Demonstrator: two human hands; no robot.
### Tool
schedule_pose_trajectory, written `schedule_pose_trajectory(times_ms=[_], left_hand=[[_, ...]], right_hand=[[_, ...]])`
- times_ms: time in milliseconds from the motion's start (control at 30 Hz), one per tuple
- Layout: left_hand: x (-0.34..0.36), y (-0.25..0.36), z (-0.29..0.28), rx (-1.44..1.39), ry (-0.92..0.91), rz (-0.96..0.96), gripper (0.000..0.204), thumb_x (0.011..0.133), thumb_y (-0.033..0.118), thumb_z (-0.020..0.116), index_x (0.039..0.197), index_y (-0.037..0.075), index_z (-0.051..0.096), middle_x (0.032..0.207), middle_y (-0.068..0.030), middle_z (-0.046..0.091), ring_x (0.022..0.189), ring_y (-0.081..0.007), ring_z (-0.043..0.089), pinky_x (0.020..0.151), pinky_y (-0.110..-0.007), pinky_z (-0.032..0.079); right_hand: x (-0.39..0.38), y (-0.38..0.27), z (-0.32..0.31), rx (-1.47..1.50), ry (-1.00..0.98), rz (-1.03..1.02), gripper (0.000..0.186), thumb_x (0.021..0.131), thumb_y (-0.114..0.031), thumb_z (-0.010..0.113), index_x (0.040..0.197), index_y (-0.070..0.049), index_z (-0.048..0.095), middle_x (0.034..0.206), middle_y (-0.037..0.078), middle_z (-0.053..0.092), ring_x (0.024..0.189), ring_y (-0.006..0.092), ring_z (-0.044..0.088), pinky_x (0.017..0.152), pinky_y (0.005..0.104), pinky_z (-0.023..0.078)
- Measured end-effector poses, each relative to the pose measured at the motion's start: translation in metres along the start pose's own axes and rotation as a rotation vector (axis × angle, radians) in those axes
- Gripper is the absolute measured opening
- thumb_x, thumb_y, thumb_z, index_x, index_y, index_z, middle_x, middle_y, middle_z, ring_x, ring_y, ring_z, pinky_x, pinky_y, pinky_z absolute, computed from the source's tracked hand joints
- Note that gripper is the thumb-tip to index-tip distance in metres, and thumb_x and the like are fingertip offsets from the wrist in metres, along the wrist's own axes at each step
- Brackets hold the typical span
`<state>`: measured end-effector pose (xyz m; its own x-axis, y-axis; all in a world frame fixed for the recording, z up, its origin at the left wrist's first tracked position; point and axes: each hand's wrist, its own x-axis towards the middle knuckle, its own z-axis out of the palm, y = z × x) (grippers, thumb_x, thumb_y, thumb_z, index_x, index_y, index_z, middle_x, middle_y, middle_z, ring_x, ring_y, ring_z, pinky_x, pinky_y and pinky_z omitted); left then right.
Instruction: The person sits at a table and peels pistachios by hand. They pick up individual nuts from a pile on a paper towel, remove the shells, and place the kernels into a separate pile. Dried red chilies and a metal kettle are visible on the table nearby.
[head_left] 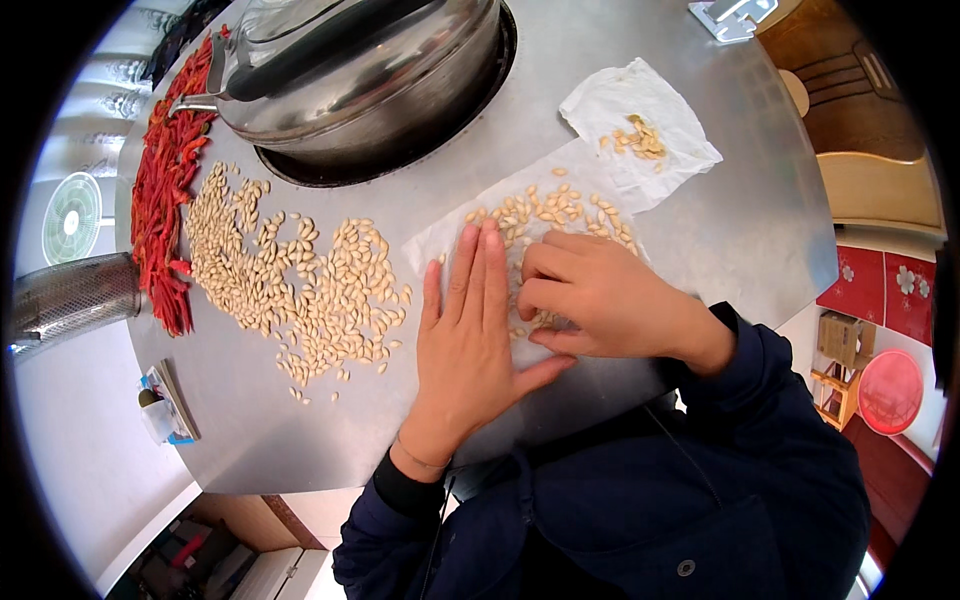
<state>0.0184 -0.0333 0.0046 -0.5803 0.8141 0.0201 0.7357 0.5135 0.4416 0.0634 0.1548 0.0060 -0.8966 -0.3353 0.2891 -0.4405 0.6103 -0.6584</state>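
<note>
— Looking for the seeds (545, 212)? On the tissue (440, 240), just beyond both hands.
— Which is nearer?
— Right hand (600, 300), curled, pinching some; left hand (470, 320) lies flat, fingers together.

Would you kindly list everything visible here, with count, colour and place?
metal table: one, grey, fills the middle
steel pot: one, silver, sunk in the table's top centre
red chillies: many, red, along the table's left edge
loose seeds: many, pale tan, spread left of the hands
lower tissue: one, white, under both hands, carrying more seeds
upper tissue: one, white, upper right, holding a small heap of seeds
mesh cylinder: one, silver, far left
small packet: one, pale, table's lower left edge
left hand: flat, palm down on the lower tissue
right hand: fingers curled on the seeds
</note>
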Motion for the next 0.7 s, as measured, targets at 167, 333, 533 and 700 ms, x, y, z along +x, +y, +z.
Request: schedule_pose_trajectory(times_ms=[167,333,533,700], left_hand=[[0.0,0.0,-0.002,0.001,0.008,0.007,0.121,0.062,0.054,0.077,0.147,-0.007,0.016,0.154,-0.0186,0.025,0.145,-0.0301,0.02,0.115,-0.045,0.012],[-0.001,-0.001,0.001,-0.019,0.027,0.01,0.123,0.061,0.056,0.077,0.148,-0.006,0.016,0.154,-0.0183,0.025,0.145,-0.0301,0.02,0.115,-0.045,0.012],[0.0,-0.001,0.0,-0.012,0.02,0.016,0.124,0.06,0.056,0.077,0.148,-0.006,0.015,0.154,-0.0182,0.024,0.145,-0.0299,0.02,0.115,-0.045,0.013],[0.0,-0.002,0.001,-0.01,0.031,0.02,0.125,0.059,0.056,0.078,0.148,-0.005,0.015,0.154,-0.0184,0.024,0.145,-0.0299,0.02,0.115,-0.045,0.014]], right_hand=[[0.0,0.002,-0.008,-0.087,0.011,0.091,0.022,0.064,-0.008,0.073,0.08,-0.009,0.058,0.081,0.004,0.052,0.077,0.0254,0.055,0.065,0.0355,0.047],[0.003,0.0,-0.003,-0.02,0.073,0.013,0.019,0.064,-0.007,0.071,0.077,-0.009,0.056,0.08,0.003,0.052,0.076,0.0244,0.055,0.064,0.0347,0.047],[0.0,0.003,-0.002,-0.084,0.03,0.003,0.02,0.064,-0.008,0.071,0.076,-0.01,0.056,0.08,0.004,0.052,0.076,0.0246,0.054,0.065,0.0347,0.047],[0.002,0.005,-0.009,-0.021,0.024,0.014,0.019,0.064,-0.008,0.071,0.076,-0.01,0.055,0.08,0.005,0.052,0.076,0.0252,0.054,0.065,0.0358,0.046]])
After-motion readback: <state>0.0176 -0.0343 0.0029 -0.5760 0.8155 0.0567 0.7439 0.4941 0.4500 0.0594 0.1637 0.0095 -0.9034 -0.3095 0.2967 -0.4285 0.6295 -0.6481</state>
